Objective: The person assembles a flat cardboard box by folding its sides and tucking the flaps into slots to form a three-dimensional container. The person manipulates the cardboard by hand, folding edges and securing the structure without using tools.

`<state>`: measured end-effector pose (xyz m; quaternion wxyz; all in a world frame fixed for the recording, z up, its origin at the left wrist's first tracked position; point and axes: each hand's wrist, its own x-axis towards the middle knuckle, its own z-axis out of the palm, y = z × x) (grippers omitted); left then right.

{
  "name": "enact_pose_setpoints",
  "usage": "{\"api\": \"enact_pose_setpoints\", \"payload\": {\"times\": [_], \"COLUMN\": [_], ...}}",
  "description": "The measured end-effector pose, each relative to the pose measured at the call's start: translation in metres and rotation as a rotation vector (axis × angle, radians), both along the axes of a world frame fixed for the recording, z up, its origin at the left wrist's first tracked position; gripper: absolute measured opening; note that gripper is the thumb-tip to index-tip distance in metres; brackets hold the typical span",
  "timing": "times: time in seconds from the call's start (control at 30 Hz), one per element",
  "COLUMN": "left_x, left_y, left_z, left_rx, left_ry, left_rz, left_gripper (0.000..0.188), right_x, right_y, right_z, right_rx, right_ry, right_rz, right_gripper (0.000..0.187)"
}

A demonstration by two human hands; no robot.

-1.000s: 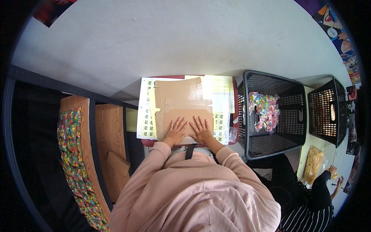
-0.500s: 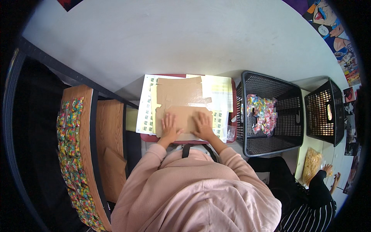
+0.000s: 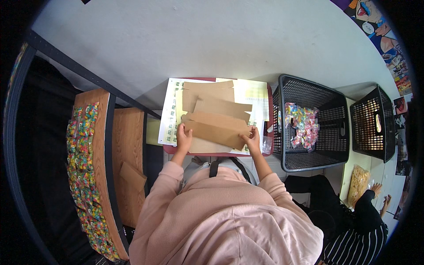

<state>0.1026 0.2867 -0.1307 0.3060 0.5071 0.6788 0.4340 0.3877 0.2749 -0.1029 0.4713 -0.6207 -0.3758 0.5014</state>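
Observation:
A brown flat cardboard box blank [image 3: 216,131] is raised and tilted over the small table, with creases across it and its near panel folded up. At its left edge my left hand [image 3: 184,138] is closed, the thumb on the front face. My right hand [image 3: 251,141] pinches the right edge between thumb and fingers. Under and behind it lies a second cardboard piece [image 3: 210,92]. White and yellow printed sheets [image 3: 171,108] lie beneath the cardboard on the dark red table [image 3: 271,106].
To the right stands a black plastic crate [image 3: 327,119] with colourful wrapped sweets [image 3: 304,128]; a smaller black basket [image 3: 373,126] is beyond it. On the left, a wooden shelf [image 3: 100,132] bears several candy packets [image 3: 84,163]. At lower right sits another person [image 3: 355,238] near a bag of yellowish pieces [image 3: 357,185].
Both hands lay flat on the cardboard; now they grip its left and right edges. The cardboard has been lifted and tilted, with its near panel bent up.

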Motion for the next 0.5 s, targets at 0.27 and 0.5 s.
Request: {"api": "enact_pose_setpoints", "payload": {"times": [0.27, 0.5], "left_x": [-0.026, -0.001], "left_y": [0.02, -0.022], "left_z": [-0.01, 0.015], "left_rx": [-0.002, -0.267], "left_ry": [-0.629, -1.036], "left_rz": [0.167, 0.219], "left_gripper": [0.041, 0.062], "right_x": [-0.011, -0.02], "right_y": [0.007, 0.013], "right_z": [0.026, 0.0], "right_rx": [-0.16, 0.087], "right_ry": [0.179, -0.221], "right_rz": [0.099, -0.003], "right_gripper": [0.045, 0.028]}}
